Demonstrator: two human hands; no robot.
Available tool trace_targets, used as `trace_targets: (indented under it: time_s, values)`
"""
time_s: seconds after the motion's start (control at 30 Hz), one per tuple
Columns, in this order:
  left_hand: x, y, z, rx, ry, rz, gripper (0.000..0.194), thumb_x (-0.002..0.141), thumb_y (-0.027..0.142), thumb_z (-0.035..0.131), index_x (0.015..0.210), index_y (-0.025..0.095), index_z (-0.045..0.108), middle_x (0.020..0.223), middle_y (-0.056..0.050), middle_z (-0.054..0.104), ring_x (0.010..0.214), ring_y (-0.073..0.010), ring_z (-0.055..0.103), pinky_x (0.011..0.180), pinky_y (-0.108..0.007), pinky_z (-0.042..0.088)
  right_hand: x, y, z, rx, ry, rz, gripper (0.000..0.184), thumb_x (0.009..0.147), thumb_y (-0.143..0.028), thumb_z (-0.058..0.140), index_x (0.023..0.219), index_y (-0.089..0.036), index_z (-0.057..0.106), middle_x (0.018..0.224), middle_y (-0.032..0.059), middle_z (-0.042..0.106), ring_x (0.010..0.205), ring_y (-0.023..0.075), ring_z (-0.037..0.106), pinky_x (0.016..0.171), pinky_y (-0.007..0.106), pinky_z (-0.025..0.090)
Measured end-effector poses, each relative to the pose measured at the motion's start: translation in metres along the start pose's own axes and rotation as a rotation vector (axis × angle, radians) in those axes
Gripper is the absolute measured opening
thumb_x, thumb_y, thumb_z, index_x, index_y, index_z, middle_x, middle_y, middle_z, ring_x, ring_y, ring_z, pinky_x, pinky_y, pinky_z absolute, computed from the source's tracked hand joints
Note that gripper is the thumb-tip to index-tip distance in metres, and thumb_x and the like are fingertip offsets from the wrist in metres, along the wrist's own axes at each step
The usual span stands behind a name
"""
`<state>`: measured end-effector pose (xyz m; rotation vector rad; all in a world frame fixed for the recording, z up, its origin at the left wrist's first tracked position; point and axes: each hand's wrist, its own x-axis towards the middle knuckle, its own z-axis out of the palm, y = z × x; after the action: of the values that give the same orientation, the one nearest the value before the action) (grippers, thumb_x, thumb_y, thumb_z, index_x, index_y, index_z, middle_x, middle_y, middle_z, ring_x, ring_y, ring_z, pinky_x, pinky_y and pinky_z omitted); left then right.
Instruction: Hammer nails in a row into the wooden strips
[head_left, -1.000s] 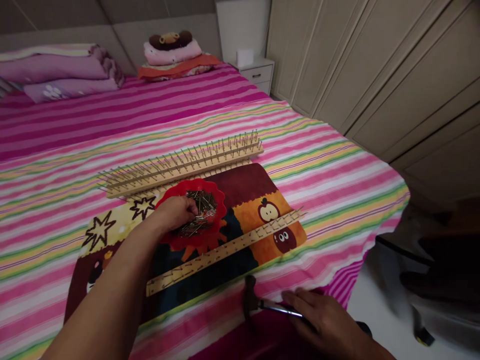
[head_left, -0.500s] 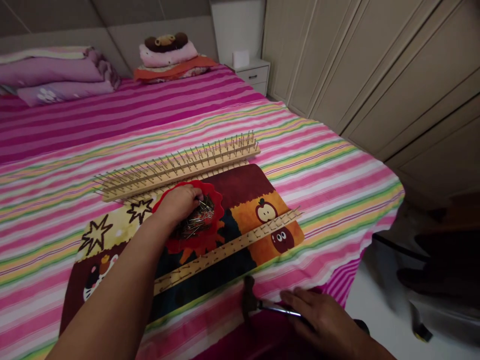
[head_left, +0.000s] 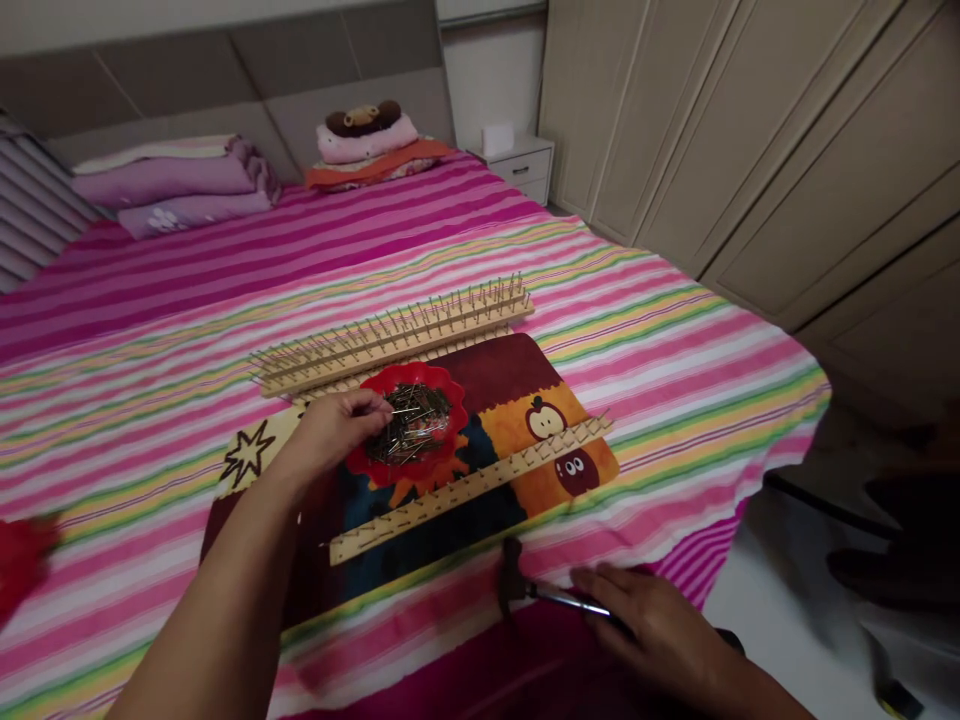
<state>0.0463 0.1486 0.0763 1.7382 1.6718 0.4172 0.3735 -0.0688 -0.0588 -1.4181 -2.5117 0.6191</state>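
Observation:
My left hand (head_left: 341, 425) pinches a nail (head_left: 406, 410) between thumb and fingertips, over the left rim of a red scalloped bowl (head_left: 459, 385). Many loose nails (head_left: 420, 430) fill that bowl. Near the bed's front edge, my right hand (head_left: 637, 615) is closed round the handle of a hammer (head_left: 514, 583), whose head rests over the striped cloth. Between the hands lies a wooden strip (head_left: 472, 487) with nails standing along it, on a patterned mat (head_left: 517, 365). Behind the bowl, more wooden strips (head_left: 397, 343) bristle with rows of tall upright nails.
The striped sheet (head_left: 697, 370) covers the bed. Folded purple bedding (head_left: 180, 185) and a pink and orange stack (head_left: 371, 155) are at the far end. A wardrobe (head_left: 720, 130) and a nightstand (head_left: 517, 170) stand beyond. A red object (head_left: 22, 560) shows at the left edge.
My left hand has drawn back from inside the bowl toward its left rim, now with a nail in its fingertips. My right hand still holds the hammer. The view has shifted slightly.

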Motion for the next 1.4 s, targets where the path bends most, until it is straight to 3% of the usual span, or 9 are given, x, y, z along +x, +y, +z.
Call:
trace_targets:
  time_s: [0.2, 0.37, 0.57, 0.7, 0.8, 1.0, 1.17, 1.27, 1.4]
  values:
    - [-0.071, -0.025, -0.013, -0.218, 0.199, -0.163, 0.038, 0.055, 0.052, 0.067, 0.073, 0.019, 0.065, 0.062, 0.002, 0.060, 0.057, -0.0110, 0.050, 0.055, -0.022, 0.040, -0.005, 0.002, 0.009, -0.041, 0.089, -0.023, 0.036, 0.089, -0.020, 0.048, 0.122, -0.015, 0.061, 0.103, 0.0148, 0.073, 0.088, 0.0257, 0.072, 0.074, 0.036, 0.059]
    - [-0.116, -0.077, -0.013, 0.003, 0.332, -0.363, 0.023, 0.062, 0.043, 0.060, 0.062, 0.020, 0.060, 0.049, 0.005, 0.053, 0.050, -0.0109, 0.046, 0.049, -0.022, 0.035, -0.007, 0.004, 0.017, -0.100, 0.153, -0.080, 0.033, 0.093, -0.025, 0.043, 0.118, -0.016, 0.063, 0.104, 0.0138, 0.074, 0.091, 0.0274, 0.072, 0.072, 0.037, 0.061]
    - [-0.117, -0.122, 0.005, 0.093, 0.246, -0.468, 0.016, 0.072, 0.035, 0.057, 0.076, 0.021, 0.064, 0.056, 0.004, 0.059, 0.052, -0.0125, 0.054, 0.053, -0.022, 0.038, -0.006, 0.000, 0.022, -0.182, 0.163, -0.102, 0.034, 0.095, -0.027, 0.041, 0.115, -0.015, 0.064, 0.105, 0.0131, 0.074, 0.093, 0.0283, 0.072, 0.072, 0.039, 0.062]
    - [-0.112, -0.120, 0.006, 0.344, 0.272, -0.357, 0.014, 0.071, 0.027, 0.063, 0.083, 0.022, 0.067, 0.082, -0.001, 0.067, 0.069, -0.0135, 0.059, 0.062, -0.022, 0.039, -0.005, -0.003, 0.021, -0.214, 0.146, -0.101, 0.035, 0.095, -0.027, 0.040, 0.116, -0.014, 0.064, 0.106, 0.0135, 0.074, 0.094, 0.0288, 0.072, 0.072, 0.039, 0.062]
    - [-0.107, -0.107, 0.005, 0.380, 0.221, -0.308, 0.007, 0.075, 0.026, 0.060, 0.074, 0.021, 0.065, 0.076, -0.001, 0.066, 0.067, -0.0131, 0.058, 0.061, -0.022, 0.037, -0.004, -0.004, 0.020, -0.228, 0.137, -0.097, 0.035, 0.094, -0.027, 0.040, 0.116, -0.014, 0.065, 0.106, 0.0127, 0.074, 0.094, 0.0284, 0.072, 0.073, 0.038, 0.062]
    - [-0.104, -0.092, 0.000, 0.192, 0.188, -0.377, 0.014, 0.070, 0.018, 0.057, 0.056, 0.019, 0.053, 0.048, 0.003, 0.052, 0.049, -0.0110, 0.049, 0.051, -0.022, 0.033, -0.002, -0.006, 0.018, -0.228, 0.150, -0.103, 0.036, 0.093, -0.025, 0.041, 0.116, -0.011, 0.065, 0.102, 0.0154, 0.075, 0.094, 0.0292, 0.072, 0.073, 0.039, 0.062]
    - [-0.134, -0.096, 0.002, -0.586, 0.389, -0.414, 0.023, 0.057, 0.030, 0.068, 0.072, 0.018, 0.056, 0.053, 0.004, 0.058, 0.043, -0.0094, 0.050, 0.046, -0.022, 0.042, -0.002, -0.008, 0.016, -0.220, 0.169, -0.103, 0.036, 0.092, -0.026, 0.042, 0.115, -0.011, 0.065, 0.098, 0.0161, 0.075, 0.090, 0.0290, 0.073, 0.071, 0.038, 0.061]
    - [-0.153, -0.090, 0.015, -0.879, 0.468, -0.398, 0.043, 0.042, 0.030, 0.079, 0.077, 0.015, 0.061, 0.063, 0.000, 0.064, 0.054, -0.0111, 0.059, 0.051, -0.022, 0.049, -0.002, -0.008, 0.016, -0.202, 0.170, -0.093, 0.035, 0.092, -0.026, 0.043, 0.115, -0.012, 0.066, 0.097, 0.0155, 0.076, 0.089, 0.0285, 0.073, 0.071, 0.038, 0.061]
    - [-0.158, -0.079, 0.046, -0.980, 0.553, -0.327, 0.044, 0.039, 0.035, 0.084, 0.073, 0.013, 0.066, 0.069, -0.002, 0.067, 0.063, -0.0124, 0.063, 0.056, -0.022, 0.052, -0.002, -0.009, 0.015, -0.190, 0.165, -0.074, 0.034, 0.091, -0.025, 0.044, 0.115, -0.015, 0.065, 0.100, 0.0138, 0.075, 0.089, 0.0279, 0.073, 0.071, 0.038, 0.061]
